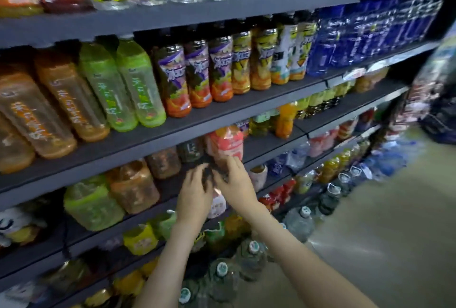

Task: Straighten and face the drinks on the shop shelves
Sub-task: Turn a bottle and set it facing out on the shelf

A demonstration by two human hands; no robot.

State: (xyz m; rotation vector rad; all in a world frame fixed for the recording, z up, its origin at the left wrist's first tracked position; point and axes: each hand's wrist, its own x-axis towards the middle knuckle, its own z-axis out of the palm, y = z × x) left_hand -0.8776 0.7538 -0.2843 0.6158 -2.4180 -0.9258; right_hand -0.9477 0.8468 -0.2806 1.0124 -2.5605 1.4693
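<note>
You are reaching your left hand and right hand to either side of a dark bottle beside a pink bottle. Your right fingers are lying spread on it, while your left fingers are blurring too much to tell.

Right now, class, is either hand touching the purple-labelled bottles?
No: the left hand and right hand reach the shelf below the purple-labelled bottles, by a pink bottle.

Blur smears my left hand and right hand, which hide the base of the pink bottle.
</note>
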